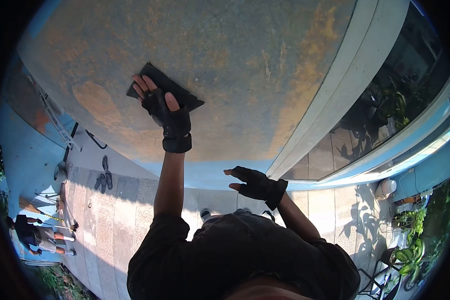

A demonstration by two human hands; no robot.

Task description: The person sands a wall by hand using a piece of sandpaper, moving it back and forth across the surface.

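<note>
Dk shirt (235, 257), L hand (167, 111) on blk sheet (166, 83).

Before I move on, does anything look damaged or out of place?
The wall looks worn: orange blotches break up its grey surface near the left hand. Dark footwear lies loose on the paving.

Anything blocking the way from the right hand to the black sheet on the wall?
Nothing visible stands between the right hand and the right-hand corner of the black sheet. The left hand lies over its lower part, with bare wall beside it.
</note>
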